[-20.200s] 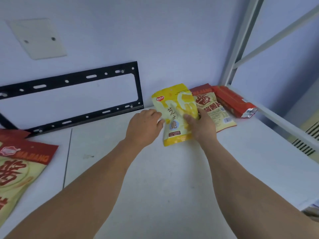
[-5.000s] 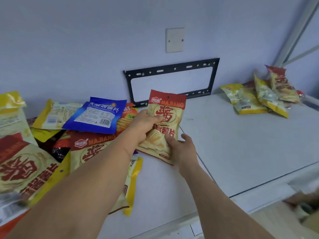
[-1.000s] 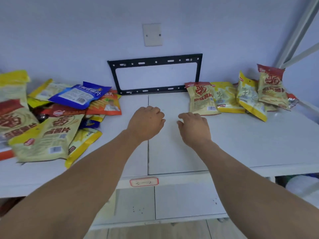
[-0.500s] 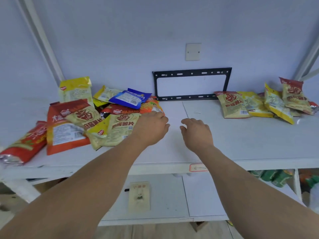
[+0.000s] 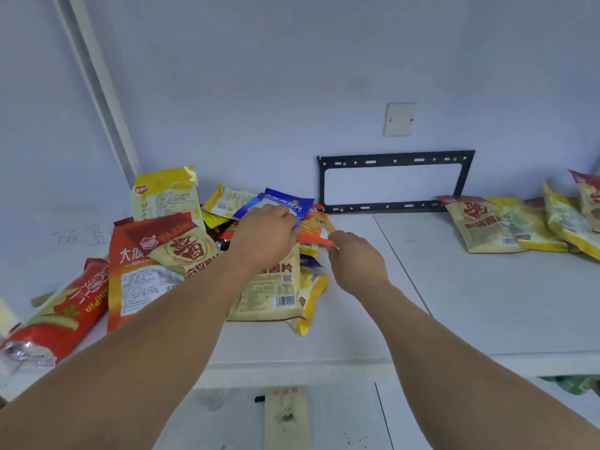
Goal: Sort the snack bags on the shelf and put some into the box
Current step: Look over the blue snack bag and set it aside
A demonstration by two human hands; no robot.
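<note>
Reaching into pile: my left hand (image 5: pixel 264 233) curled over blue bag (image 5: pixel 285 203), right hand (image 5: pixel 355 258) pinching orange bag (image 5: pixel 313 230) corner; light, crinkly, slippery, I'd grip edge seams.

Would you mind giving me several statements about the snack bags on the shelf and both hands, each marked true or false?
1. The left hand lies on the blue snack bag atop the left pile. True.
2. The right hand holds a green bottle. False: its fingertips are at the orange snack bag.
3. The black metal bracket leans against the wall on the white shelf. True.
4. The right end of the shelf holds only blue bags. False: the red-topped cream bag and yellow ones lie there.
5. The red tube-shaped bag stands upright. False: it lies on its side.
</note>
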